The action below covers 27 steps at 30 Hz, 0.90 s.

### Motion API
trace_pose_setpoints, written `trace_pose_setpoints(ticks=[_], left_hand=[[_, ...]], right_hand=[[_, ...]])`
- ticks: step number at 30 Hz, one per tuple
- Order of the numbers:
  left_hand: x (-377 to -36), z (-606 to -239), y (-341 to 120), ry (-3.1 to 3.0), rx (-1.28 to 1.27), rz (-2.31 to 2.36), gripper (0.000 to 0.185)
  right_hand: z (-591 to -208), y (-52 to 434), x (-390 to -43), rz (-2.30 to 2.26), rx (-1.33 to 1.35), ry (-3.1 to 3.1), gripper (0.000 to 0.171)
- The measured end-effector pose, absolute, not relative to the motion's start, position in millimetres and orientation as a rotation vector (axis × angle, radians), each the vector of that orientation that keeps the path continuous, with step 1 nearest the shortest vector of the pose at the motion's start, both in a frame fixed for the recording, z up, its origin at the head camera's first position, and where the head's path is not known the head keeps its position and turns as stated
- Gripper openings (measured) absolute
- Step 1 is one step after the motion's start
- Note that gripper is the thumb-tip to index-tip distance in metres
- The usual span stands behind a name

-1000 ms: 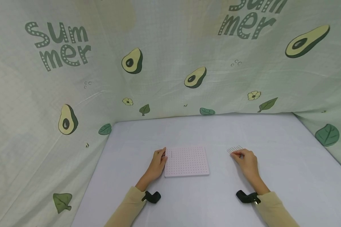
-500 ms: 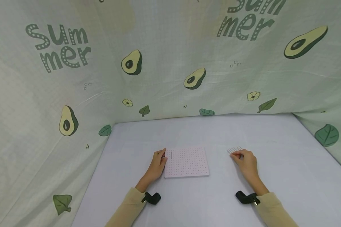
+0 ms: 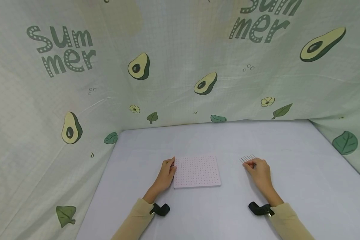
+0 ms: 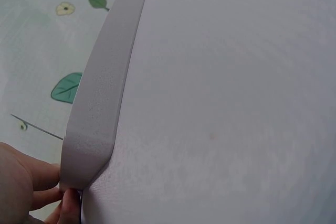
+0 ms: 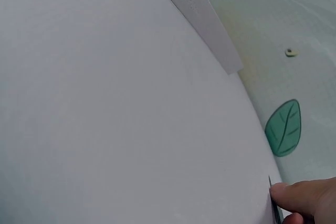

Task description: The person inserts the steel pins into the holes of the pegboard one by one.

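Observation:
A pale pink pegboard [image 3: 198, 171] with rows of small holes lies flat on the table. One thin dark pin [image 3: 181, 164] stands upright in it near the far left corner; the left wrist view also catches this pin [image 4: 37, 126] above the board's thick side [image 4: 100, 82]. My left hand [image 3: 165, 171] grips the board at its left edge, thumb and fingers around the side. To the right of the board, several thin metal pins [image 3: 247, 158] lie side by side in a slanted row. My right hand [image 3: 260, 171] pinches at the near end of this row, its fingertips covering part of the pins.
White cloth covers the table [image 3: 198, 213]. Behind and at the sides hangs a pale green curtain [image 3: 168, 100] with avocado and leaf prints. Each wrist carries a black camera mount [image 3: 259, 208].

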State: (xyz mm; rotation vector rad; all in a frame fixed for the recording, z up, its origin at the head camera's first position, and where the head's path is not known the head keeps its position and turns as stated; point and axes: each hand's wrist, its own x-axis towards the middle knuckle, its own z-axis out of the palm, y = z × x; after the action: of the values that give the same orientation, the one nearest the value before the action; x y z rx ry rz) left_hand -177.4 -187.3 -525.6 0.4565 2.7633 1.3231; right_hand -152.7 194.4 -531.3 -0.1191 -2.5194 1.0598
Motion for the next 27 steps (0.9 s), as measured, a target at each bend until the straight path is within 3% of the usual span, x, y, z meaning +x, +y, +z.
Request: trace_pose_setpoints(ticks=[27], left_hand=[[-176.5,-524.1,-186.9,2.760,0.445,1.335,0.049]], right_hand=[[-530.4,192.0,-151.1,1.041,-0.147,-2.532,0.013]])
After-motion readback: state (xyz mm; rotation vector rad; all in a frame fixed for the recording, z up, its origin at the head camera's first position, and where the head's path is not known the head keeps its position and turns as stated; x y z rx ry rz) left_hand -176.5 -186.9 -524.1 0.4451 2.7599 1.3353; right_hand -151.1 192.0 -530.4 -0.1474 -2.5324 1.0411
